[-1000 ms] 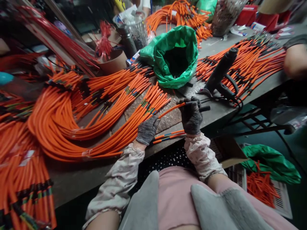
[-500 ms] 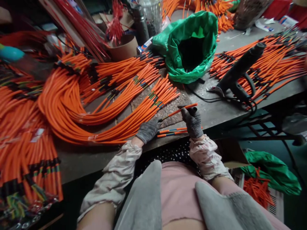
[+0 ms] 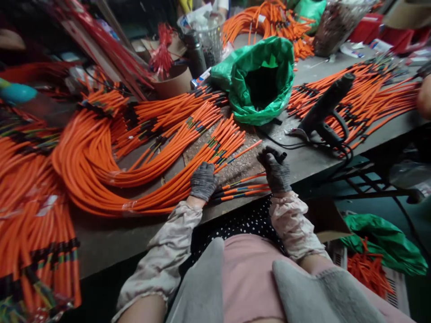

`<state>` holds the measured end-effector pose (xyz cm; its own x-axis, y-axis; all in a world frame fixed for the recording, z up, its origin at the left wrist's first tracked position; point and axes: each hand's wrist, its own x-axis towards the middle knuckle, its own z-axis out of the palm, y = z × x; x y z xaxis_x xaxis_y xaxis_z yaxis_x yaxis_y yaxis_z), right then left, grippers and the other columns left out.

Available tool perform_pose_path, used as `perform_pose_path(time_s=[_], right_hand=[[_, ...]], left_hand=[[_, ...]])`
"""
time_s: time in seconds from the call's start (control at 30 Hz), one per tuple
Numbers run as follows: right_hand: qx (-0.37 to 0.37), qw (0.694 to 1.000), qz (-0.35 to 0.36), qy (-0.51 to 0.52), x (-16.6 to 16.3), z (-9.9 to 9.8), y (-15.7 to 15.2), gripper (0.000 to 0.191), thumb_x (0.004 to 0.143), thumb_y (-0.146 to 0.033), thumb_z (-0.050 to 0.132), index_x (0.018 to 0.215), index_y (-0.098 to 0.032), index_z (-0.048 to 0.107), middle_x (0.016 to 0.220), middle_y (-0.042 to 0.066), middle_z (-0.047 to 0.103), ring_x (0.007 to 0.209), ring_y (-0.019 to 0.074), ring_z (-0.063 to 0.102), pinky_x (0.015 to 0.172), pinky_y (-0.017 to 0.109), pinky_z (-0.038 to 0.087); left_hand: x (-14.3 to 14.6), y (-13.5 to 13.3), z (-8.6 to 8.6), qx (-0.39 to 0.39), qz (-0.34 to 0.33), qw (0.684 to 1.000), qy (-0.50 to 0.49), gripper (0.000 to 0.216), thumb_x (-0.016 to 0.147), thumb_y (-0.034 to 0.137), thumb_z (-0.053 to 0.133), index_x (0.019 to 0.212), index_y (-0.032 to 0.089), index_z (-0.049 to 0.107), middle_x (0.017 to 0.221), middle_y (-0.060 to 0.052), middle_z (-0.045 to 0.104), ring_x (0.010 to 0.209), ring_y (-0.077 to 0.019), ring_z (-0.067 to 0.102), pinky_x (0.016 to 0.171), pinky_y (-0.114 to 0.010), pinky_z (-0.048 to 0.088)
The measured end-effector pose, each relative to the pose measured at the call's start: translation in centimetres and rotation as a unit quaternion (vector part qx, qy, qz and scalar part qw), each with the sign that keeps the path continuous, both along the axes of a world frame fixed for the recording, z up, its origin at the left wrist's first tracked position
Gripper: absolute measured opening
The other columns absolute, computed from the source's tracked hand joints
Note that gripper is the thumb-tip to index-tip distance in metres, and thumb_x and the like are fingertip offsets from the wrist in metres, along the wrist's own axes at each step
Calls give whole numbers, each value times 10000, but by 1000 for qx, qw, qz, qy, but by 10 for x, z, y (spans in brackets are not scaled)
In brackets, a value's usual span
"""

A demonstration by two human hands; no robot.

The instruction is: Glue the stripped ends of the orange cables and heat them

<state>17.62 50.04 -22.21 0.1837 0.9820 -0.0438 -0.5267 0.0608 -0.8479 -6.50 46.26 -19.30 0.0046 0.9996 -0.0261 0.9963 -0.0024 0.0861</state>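
A long grey metal work table [image 3: 101, 251], heaped with big curved bundles of bright orange cable [image 3: 87, 166], all fanned out side by side with their banded parts lined up, maybe for easy reaching. Behind them, a big shiny green plastic bag [image 3: 259, 80], propped open, its dark inside too deep to see. Off to the right, a black pistol-shaped tool with a cord [image 3: 323, 110], maybe a heat gun, lying across more orange cable. At the far right edge, part of another person's bare arm [image 3: 424, 102], cut off by the edge of the view.

Close in, a left hand in a grey knit glove [image 3: 203, 181], lying on the orange bundle with curled fingers, perhaps to pin it down. No way to tell if it grips any one cable. Just beside it, a few short orange cables with black and blue bands [image 3: 242, 190], lying loose near the table edge. Farther right, a right hand in a grey knit glove [image 3: 276, 172], fingers closed narrow around a small black piece [image 3: 278, 154], held up off the table, partly hidden by those fingers.
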Motion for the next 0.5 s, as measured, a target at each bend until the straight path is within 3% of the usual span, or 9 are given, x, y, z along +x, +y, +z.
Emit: perform_pose_path(time_s=[0.13,0.23,0.33,0.4,0.5], right_hand=[[-3,986,-43,161,1,4,8,231,894,-411,779,1022,-249,676,1108,17,795,1080,207,766,1073,509,594],[6,980,-100,172,6,19,12,166,978,-426,675,1033,-269,667,1123,-2,801,1112,184,760,1092,492,583],[35,985,-98,141,8,33,12,238,951,-508,713,1021,-286,662,1053,-29,795,1043,182,771,1049,476,605],[60,991,-68,100,3,39,7,306,893,-552,781,982,-282,668,915,-43,776,915,183,776,995,457,631],[83,991,93,-44,-11,44,-11,311,832,-516,861,911,-252,717,812,-20,756,844,207,766,946,439,653]], left_hand=[[25,5,4,60,-84,986,-133,284,1052,319,521,1209,203,727,1132,-99,797,1017,-253,764,875,-336,580],[35,7,3,81,-123,975,-166,272,1053,293,529,1182,191,746,1158,-112,802,1078,-252,764,958,-344,579],[36,3,3,55,-138,973,-180,235,1039,283,559,1131,194,757,1142,-110,803,1064,-256,765,961,-362,585],[36,-3,8,33,-141,969,-199,206,1036,295,570,1080,210,752,1062,-81,804,999,-240,765,921,-356,589],[45,-10,20,36,-120,957,-262,257,995,393,673,1161,201,712,1037,-63,791,951,-222,754,862,-333,593]])
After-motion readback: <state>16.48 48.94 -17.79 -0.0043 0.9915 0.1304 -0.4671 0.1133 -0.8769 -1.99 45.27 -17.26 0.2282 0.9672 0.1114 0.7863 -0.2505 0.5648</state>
